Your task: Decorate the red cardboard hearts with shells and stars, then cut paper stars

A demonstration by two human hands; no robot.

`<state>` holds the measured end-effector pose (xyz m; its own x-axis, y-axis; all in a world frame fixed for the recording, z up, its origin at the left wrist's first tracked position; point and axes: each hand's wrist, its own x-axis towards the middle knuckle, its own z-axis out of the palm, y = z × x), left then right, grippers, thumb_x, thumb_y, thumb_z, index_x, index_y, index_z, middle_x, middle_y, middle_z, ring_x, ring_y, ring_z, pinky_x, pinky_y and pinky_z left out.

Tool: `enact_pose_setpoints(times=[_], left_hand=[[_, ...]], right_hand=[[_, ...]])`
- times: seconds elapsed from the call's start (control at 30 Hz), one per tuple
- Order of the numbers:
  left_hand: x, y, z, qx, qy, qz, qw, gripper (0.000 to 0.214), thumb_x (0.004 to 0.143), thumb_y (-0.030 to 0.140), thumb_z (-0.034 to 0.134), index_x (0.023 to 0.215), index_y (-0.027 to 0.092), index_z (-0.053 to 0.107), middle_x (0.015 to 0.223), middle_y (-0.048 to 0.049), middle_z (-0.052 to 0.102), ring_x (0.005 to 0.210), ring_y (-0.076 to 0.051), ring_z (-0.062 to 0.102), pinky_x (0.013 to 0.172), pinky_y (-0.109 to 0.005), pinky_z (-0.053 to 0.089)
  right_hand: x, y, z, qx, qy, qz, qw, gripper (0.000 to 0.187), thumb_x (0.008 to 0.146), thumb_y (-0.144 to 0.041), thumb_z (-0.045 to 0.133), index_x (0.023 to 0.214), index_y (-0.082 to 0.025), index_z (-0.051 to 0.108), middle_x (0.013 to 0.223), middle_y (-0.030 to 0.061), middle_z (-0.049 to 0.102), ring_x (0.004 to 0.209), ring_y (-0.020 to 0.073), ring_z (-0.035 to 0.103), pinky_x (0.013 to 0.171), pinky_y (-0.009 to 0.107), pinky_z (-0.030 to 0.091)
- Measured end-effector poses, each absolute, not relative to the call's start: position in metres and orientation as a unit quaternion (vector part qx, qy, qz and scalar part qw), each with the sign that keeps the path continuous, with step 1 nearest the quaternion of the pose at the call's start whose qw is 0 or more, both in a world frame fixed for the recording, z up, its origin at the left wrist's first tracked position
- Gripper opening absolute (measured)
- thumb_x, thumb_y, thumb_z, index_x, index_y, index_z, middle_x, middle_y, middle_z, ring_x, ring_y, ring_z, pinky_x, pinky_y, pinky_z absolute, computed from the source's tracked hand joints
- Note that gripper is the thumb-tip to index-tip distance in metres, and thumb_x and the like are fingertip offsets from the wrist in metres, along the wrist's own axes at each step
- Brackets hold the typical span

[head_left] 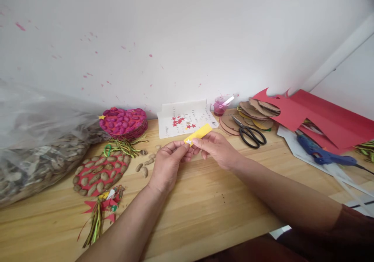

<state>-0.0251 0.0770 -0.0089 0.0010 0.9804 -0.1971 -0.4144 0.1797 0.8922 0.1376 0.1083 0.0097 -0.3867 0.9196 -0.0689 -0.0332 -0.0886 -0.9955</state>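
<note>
Both my hands meet over the middle of the wooden table. My left hand and my right hand each pinch the near end of a small yellow paper strip, which angles up and away from me. A tiny white bit shows at the strip's near end between my fingertips. A white sheet with small red star shapes lies just behind the strip. Loose shells lie just left of my left hand.
A big clear bag of shells fills the left. A pink heart-shaped piece, a red shell-covered shape and a star-and-stalk ornament sit left of centre. Black scissors, cardboard discs, red paper, a blue glue gun and a small pink jar lie right.
</note>
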Motion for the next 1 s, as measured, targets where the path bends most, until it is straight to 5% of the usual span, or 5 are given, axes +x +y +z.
enact_pose_setpoints(times=[0.33, 0.53, 1.0], left_hand=[[-0.0265, 0.0777, -0.0054, 0.293, 0.435, 0.58, 0.623, 0.027, 0.065, 0.032, 0.087, 0.077, 0.013, 0.073, 0.069, -0.0012, 0.068, 0.062, -0.009, 0.059, 0.06, -0.019, 0.047], [-0.0263, 0.0783, -0.0066, 0.293, 0.438, 0.578, 0.623, 0.027, 0.066, 0.033, 0.086, 0.079, 0.013, 0.072, 0.071, -0.0016, 0.069, 0.062, -0.008, 0.059, 0.061, -0.019, 0.048], [-0.0232, 0.075, -0.0073, 0.358, 0.451, 0.549, 0.606, 0.026, 0.07, 0.035, 0.084, 0.08, 0.014, 0.073, 0.071, -0.0023, 0.071, 0.065, -0.011, 0.061, 0.064, -0.022, 0.049]], right_hand=[[0.1378, 0.1082, 0.0086, -0.417, -0.579, 0.582, 0.39, 0.035, 0.086, -0.049, 0.065, 0.076, -0.017, 0.072, 0.075, 0.0041, 0.068, 0.066, 0.0143, 0.063, 0.048, 0.023, 0.04], [0.1364, 0.1068, 0.0095, -0.407, -0.539, 0.614, 0.409, 0.018, 0.077, -0.035, 0.074, 0.081, -0.018, 0.07, 0.083, 0.0031, 0.07, 0.07, 0.0153, 0.066, 0.047, 0.022, 0.04], [0.1302, 0.1047, 0.0053, -0.429, -0.524, 0.607, 0.417, 0.022, 0.075, -0.038, 0.077, 0.078, -0.016, 0.071, 0.071, 0.0041, 0.07, 0.062, 0.0142, 0.061, 0.045, 0.023, 0.032]])
